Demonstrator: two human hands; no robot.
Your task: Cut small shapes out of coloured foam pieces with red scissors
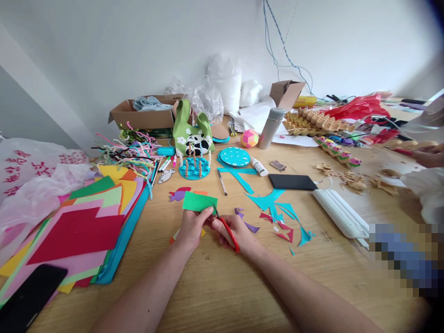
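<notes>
My left hand [192,227] pinches the near edge of a green sheet of paper [199,201] and holds it just above the wooden table [243,286]. My right hand [234,231] is closed round red-handled scissors [227,231], whose blades meet the sheet's right edge. Both hands are close together at the table's middle.
A stack of coloured paper [76,231] and a black phone [29,298] lie at the left. Teal and red paper scraps [277,208], a black phone [292,181], a white box [342,212], blue discs [235,157], a panda bag [192,134] and cardboard boxes lie beyond. Another person's hand [428,155] works at the right.
</notes>
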